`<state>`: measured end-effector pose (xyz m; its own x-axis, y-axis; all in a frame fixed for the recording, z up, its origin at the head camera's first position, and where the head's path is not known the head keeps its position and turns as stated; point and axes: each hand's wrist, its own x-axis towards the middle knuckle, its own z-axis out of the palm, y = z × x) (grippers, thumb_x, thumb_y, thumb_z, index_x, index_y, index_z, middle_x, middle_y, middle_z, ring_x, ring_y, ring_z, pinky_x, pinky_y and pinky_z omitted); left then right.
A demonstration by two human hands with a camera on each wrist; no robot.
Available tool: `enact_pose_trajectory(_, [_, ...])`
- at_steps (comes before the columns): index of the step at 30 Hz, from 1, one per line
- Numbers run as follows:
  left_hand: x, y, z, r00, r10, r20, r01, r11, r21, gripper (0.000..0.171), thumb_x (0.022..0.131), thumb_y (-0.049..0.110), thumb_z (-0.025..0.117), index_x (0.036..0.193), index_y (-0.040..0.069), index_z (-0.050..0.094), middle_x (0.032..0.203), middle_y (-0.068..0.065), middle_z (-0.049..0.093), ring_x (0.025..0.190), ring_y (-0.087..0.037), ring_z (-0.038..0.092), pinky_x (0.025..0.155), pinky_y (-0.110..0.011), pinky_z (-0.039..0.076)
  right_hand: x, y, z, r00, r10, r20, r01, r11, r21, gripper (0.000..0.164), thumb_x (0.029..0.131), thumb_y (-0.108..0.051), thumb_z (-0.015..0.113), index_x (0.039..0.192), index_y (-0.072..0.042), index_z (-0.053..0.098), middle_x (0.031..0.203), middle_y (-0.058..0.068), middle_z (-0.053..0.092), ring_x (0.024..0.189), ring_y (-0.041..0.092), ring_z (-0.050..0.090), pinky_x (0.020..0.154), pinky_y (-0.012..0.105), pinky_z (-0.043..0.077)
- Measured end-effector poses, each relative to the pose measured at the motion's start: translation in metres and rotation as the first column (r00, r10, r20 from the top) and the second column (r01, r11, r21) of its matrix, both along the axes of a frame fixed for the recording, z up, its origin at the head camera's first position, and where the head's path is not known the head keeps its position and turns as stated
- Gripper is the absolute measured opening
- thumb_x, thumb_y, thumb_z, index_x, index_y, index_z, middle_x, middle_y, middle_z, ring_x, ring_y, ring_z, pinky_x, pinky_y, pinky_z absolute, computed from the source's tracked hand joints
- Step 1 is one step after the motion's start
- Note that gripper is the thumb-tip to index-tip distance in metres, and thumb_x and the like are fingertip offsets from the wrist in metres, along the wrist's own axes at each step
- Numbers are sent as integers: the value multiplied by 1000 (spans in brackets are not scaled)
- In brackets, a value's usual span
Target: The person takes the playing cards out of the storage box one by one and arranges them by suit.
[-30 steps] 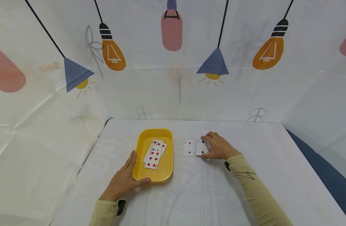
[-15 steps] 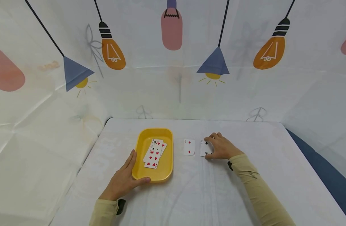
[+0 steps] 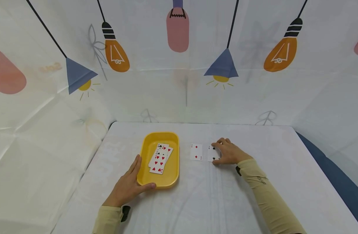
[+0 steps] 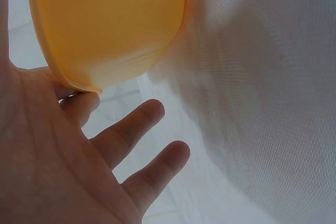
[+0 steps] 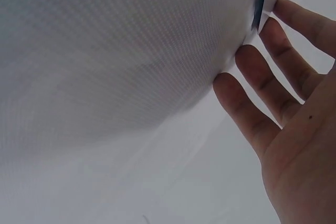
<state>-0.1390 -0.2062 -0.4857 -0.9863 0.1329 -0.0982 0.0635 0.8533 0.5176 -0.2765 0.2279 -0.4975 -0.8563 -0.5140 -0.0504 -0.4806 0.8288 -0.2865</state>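
Note:
My right hand [image 3: 230, 152] grips a black-suited playing card [image 3: 213, 154] by its edges, thumb at the near side and fingers at the far side. In the right wrist view, the card [image 5: 261, 1] shows as a thin dark edge at the fingertips. Just left of it a two of diamonds [image 3: 196, 152] lies face up on the table. My left hand [image 3: 127, 187] rests against the yellow tray [image 3: 170, 180], fingers along its left side and thumb by the near rim. From the left wrist, extended fingers [image 4: 131, 132] appear below the tray wall [image 4: 121, 24].
Inside the tray lies a small overlapping pile of cards [image 3: 159, 161], a six of hearts uppermost. A white cloth covers the table [image 3: 193, 208]. Behind stands a white sheet [image 3: 155, 91] printed with lamps and bulbs.
My right hand has slid the black-suited card rightward, widening its gap from the two of diamonds, and has since stayed nearly still. My left hand and the tray hold their place.

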Motion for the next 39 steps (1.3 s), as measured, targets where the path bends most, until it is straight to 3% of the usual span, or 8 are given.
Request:
enact_pose_trajectory(33, [-2,-5,-13,1000,-3,-17,4,1000,7,129,74,79,71,164,23,-2,171,0,0,148,-39,31,111,-61,35,5,-3,-1,999,-33,16,33,999,3,82,75,-44,81,144,-10,54,132,19,48,118,38,47,95,57,47])
enact_pose_trajectory(39, [-2,-6,-14,1000,-3,-20,3,1000,8,129,74,79,70,164,23,-1,171,1,0,148,-39,31,111,-62,35,5,-5,-3,998,-59,-30,58,998,-30,78,79,-46,79,144,-10,55,132,18,50,120,37,48,92,56,50])
